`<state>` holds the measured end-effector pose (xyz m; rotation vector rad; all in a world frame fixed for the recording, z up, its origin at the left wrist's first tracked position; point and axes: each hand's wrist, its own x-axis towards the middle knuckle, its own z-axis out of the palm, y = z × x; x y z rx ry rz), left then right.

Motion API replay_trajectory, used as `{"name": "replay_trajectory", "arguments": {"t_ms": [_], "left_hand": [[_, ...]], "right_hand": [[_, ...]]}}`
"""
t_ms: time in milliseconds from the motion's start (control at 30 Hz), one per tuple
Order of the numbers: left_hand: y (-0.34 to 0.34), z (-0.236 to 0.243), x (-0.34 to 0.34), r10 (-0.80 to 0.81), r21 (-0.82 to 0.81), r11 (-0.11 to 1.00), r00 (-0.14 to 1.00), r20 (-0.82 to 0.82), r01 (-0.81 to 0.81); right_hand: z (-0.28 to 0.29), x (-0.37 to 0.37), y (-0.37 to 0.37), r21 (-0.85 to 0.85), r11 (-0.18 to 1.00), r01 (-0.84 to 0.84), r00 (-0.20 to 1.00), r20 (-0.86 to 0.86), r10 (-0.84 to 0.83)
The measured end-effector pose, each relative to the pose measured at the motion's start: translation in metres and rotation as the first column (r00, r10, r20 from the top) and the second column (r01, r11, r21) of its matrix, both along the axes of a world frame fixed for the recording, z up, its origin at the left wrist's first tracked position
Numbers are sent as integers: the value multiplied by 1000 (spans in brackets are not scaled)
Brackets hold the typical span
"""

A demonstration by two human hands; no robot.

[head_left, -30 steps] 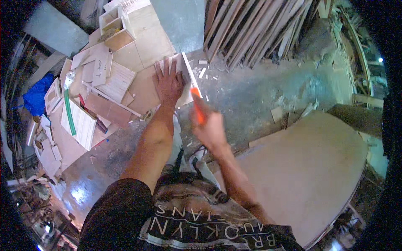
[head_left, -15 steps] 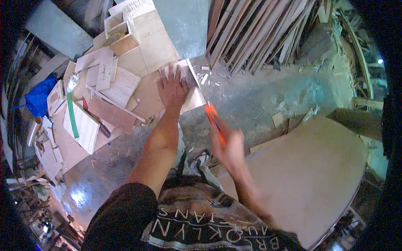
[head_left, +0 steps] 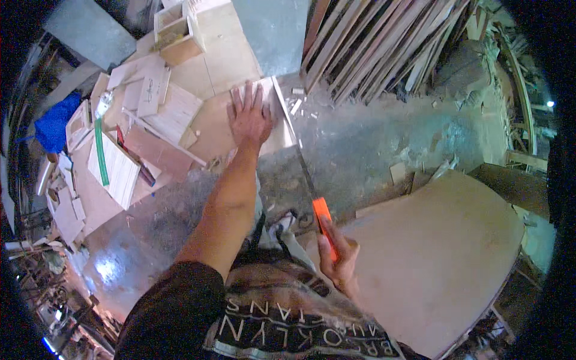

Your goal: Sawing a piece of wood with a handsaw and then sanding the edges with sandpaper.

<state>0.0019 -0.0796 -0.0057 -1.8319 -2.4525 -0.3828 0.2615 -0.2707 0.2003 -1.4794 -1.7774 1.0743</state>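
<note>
My right hand (head_left: 341, 257) is closed round the orange handle of a hand saw (head_left: 305, 170). Its narrow blade runs up and away to the right edge of a light wooden board (head_left: 277, 133), where a thin strip lies along the cut side. My left hand (head_left: 250, 119) rests flat on that board, fingers spread and pointing away from me, holding no object. The board lies on the worktop at its right end. How deep the blade sits in the wood cannot be made out.
Wood offcuts (head_left: 117, 174), a green strip (head_left: 101, 153) and an open wooden box (head_left: 180, 42) cover the worktop's left. Small scraps (head_left: 296, 107) lie on the floor beyond the board. Long planks (head_left: 378, 48) lean at the back; a large brown panel (head_left: 438, 240) lies at right.
My right hand has drawn the saw back toward me and slightly right, so more blade shows outside the board. The left hand stays pressed on the board.
</note>
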Motion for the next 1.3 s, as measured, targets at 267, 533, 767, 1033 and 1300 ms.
{"name": "replay_trajectory", "arguments": {"t_ms": [267,533,767,1033,1300], "left_hand": [[18,1,41,-70,-44,996,996,60,73],[0,1,4,-8,-63,998,1000,29,10],[5,-10,20,-39,-68,997,997,59,43],[9,-5,11,-58,-19,998,998,30,59],[-8,-8,-6,-25,67,997,1000,-1,25]], "right_hand": [[-87,-49,130,166,986,-30,993,114,11],[-38,-18,-12,25,984,178,978,-116,-174],[-95,-48,81,158,983,88,996,-40,-83],[-97,-30,34,192,981,27,981,182,-62],[-14,-22,8,-53,994,97,995,-24,-98]]}}
